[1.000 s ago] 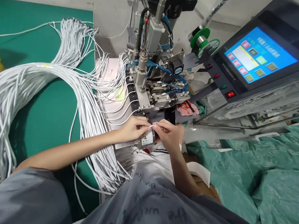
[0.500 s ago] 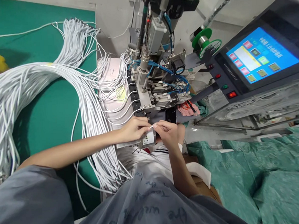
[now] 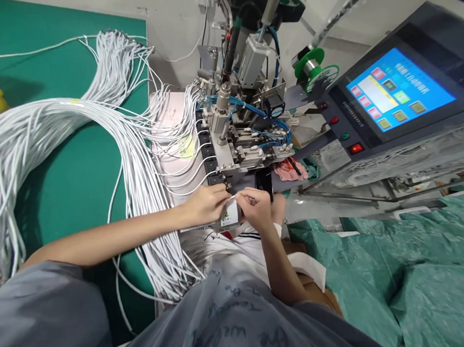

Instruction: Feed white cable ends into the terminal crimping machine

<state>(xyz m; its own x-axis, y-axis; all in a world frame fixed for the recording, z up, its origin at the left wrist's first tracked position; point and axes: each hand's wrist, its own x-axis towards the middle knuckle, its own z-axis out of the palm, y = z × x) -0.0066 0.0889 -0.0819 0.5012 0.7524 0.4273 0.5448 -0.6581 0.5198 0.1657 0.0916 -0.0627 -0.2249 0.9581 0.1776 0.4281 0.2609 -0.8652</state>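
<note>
In front of the machine (image 3: 224, 158), my left hand (image 3: 207, 204) and my right hand (image 3: 254, 206) are close together with fingers pinched. Between their fingertips shows the short end of a white cable (image 3: 232, 197), which both hands grip. The fingers hide most of that end. Just beneath is a grey metal part with a white label (image 3: 230, 215). Beside my left hand, several white cables run into a row of black holders (image 3: 208, 159) along the machine's edge. A thick bundle of white cables (image 3: 133, 164) passes under my left forearm.
A green tabletop (image 3: 70, 173) lies to the left, carrying the cable bundles. At the right, a control panel with a lit touchscreen (image 3: 400, 92) stands near a green spool (image 3: 315, 69). A pink cloth (image 3: 289, 171) lies below the machine, and green sheeting (image 3: 426, 266) covers the lower right.
Both hands stay nearly in place, still pinching the cable end. My left fingers have curled in slightly, and less of the cable shows between the hands. The whole view has shifted a little.
</note>
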